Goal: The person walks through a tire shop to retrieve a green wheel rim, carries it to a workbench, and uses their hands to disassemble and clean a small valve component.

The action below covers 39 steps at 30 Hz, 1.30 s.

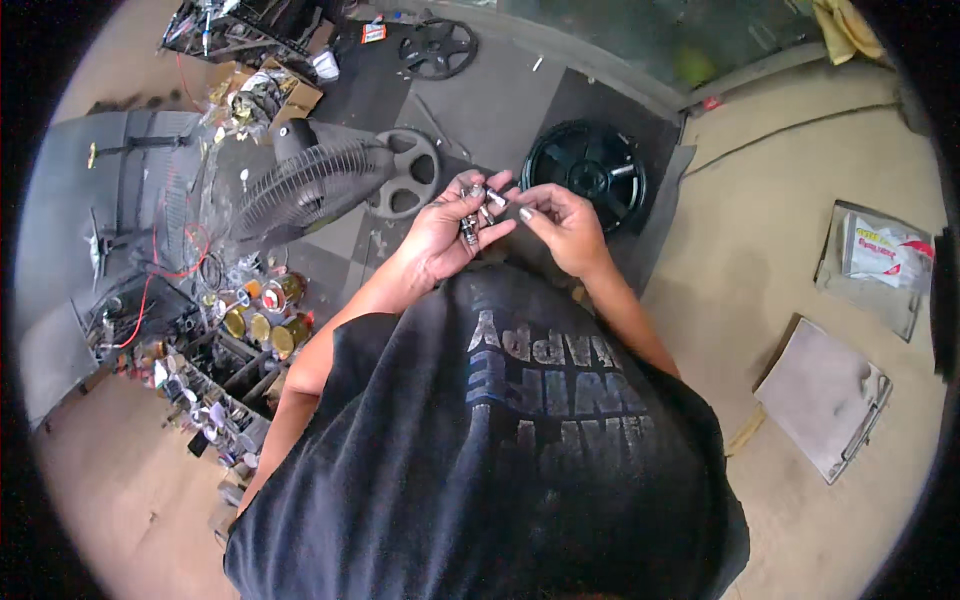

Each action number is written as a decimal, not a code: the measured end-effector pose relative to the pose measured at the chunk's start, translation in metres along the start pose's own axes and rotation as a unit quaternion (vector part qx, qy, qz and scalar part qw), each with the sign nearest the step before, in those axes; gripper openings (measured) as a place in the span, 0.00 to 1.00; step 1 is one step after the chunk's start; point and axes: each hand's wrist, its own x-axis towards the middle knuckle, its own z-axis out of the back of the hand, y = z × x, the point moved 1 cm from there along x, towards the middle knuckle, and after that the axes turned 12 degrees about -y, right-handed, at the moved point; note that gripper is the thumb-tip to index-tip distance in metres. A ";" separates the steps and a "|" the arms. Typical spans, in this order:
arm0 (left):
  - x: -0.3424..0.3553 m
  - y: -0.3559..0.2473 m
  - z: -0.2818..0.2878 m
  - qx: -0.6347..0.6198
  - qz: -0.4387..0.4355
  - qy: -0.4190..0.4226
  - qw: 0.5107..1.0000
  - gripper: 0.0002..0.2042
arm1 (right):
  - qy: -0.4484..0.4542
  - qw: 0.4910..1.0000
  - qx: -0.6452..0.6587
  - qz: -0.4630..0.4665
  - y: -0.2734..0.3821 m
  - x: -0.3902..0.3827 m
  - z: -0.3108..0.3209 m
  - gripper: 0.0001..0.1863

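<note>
My left hand (447,232) is turned palm up in front of my chest, its fingers curled around several small shiny metal cylinders (469,231). They look like short fittings or sockets; their exact kind is too small to tell. One silvery piece (496,198) sticks out toward the right, near the fingertips. Close beside it is my right hand (568,232), with thumb and forefinger drawn together and the other fingers bent. Whether anything small sits in that pinch cannot be made out. Beyond the right hand, a glossy black wheel (570,170) lies on the floor.
A black fan (310,190) stands at left, by a grey wheel cover (408,172); another dark cover (438,50) lies farther off. Jars (285,335) and cluttered trays crowd the lower left. A clipboard (822,395) and a plastic packet (885,250) are at right.
</note>
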 end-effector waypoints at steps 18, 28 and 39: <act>0.027 -0.139 0.015 0.172 -0.027 -0.054 0.983 0.05 | -0.094 0.970 -0.210 0.081 0.059 0.096 -0.129 0.06; 0.027 -0.155 0.012 0.400 -0.276 0.009 0.874 0.09 | -0.086 0.995 -0.051 -0.001 0.057 0.109 -0.124 0.08; 0.018 -0.141 0.005 0.442 -0.286 -0.045 0.849 0.08 | -0.038 0.999 0.007 0.033 0.056 0.106 -0.119 0.09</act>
